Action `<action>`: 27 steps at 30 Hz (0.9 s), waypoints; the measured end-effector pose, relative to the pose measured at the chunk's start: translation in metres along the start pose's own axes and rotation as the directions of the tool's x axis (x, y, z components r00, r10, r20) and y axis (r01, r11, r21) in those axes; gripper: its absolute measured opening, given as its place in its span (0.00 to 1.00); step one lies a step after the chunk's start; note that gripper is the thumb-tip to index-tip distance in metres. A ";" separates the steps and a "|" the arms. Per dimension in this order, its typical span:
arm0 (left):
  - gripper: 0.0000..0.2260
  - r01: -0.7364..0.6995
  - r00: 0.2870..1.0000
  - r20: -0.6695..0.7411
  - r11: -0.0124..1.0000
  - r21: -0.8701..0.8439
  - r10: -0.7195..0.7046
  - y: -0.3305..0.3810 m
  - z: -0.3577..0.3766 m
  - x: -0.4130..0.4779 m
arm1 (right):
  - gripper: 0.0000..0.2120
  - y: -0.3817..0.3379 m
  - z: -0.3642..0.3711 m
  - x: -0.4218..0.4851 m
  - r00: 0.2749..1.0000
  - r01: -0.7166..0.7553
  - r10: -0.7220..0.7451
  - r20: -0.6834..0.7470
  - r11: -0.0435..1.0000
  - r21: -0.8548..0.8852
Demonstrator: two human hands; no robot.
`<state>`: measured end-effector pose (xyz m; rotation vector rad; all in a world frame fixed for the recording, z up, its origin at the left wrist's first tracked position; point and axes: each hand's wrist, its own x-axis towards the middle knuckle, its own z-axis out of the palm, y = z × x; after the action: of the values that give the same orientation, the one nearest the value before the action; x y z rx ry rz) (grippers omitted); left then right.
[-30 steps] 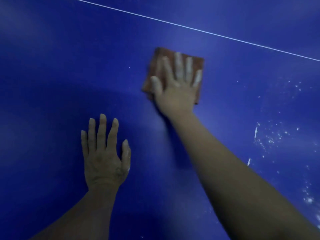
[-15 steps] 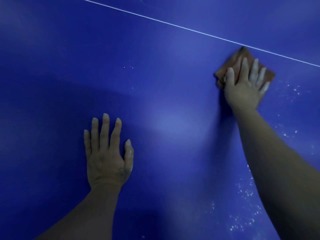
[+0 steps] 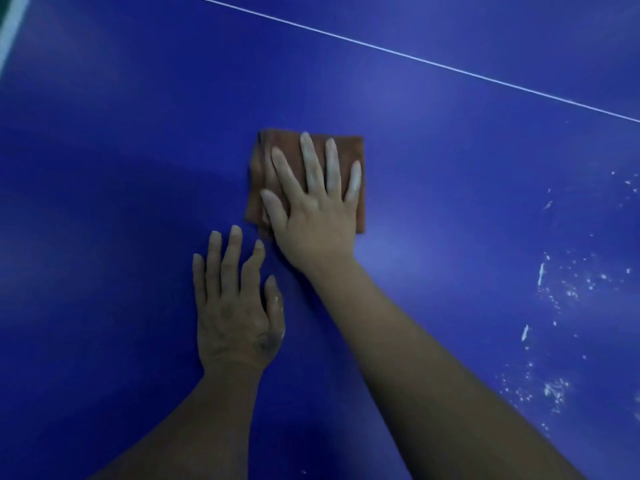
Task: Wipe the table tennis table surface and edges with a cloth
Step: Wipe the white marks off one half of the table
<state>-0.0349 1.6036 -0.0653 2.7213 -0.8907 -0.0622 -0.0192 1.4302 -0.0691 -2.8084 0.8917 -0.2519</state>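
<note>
The blue table tennis table (image 3: 121,168) fills the view. A folded brown cloth (image 3: 263,168) lies flat on it near the middle. My right hand (image 3: 315,209) presses down on the cloth with fingers spread, covering most of it. My left hand (image 3: 235,306) rests flat on the bare surface just below and left of the cloth, fingers apart, holding nothing. Its fingertips lie close to my right thumb.
A thin white line (image 3: 415,58) runs diagonally across the top of the table. White dusty specks and smears (image 3: 554,296) are scattered over the right side. A white edge stripe (image 3: 10,26) shows at the top left corner.
My right hand has slid the cloth back left and toward me, away from the white line. My left hand stays planted in the same spot.
</note>
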 end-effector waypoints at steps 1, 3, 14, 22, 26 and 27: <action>0.24 0.001 1.000 -0.002 1.000 0.003 -0.001 0.000 0.000 0.000 | 0.28 0.000 0.000 0.018 1.000 -0.001 0.001 0.018 1.000 -0.006; 0.24 0.002 1.000 -0.011 1.000 -0.001 -0.002 0.002 0.001 -0.001 | 0.30 0.010 -0.003 0.052 0.997 -0.052 0.054 0.063 0.998 -0.031; 0.23 0.002 0.999 -0.038 0.999 -0.045 -0.004 0.002 0.002 -0.001 | 0.32 0.192 -0.059 0.051 0.798 -0.600 0.602 0.024 0.798 -0.059; 0.22 0.002 1.000 -0.012 0.998 -0.063 -0.003 0.004 0.000 -0.002 | 0.32 0.133 -0.041 0.035 0.822 -0.570 0.570 -0.019 0.820 -0.060; 0.19 0.001 0.999 -0.046 0.995 -0.105 -0.006 0.002 0.002 -0.003 | 0.32 0.056 -0.018 0.044 0.943 -0.331 0.332 0.005 0.941 -0.076; 0.19 0.011 0.999 -0.050 0.992 -0.126 -0.017 0.003 0.002 -0.003 | 0.31 0.038 -0.012 0.043 0.962 -0.270 0.271 0.013 0.960 -0.073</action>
<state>-0.0390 1.6029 -0.0665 2.6012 -0.8246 -0.0500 -0.0086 1.3732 -0.0620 -2.7011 1.2864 -0.1497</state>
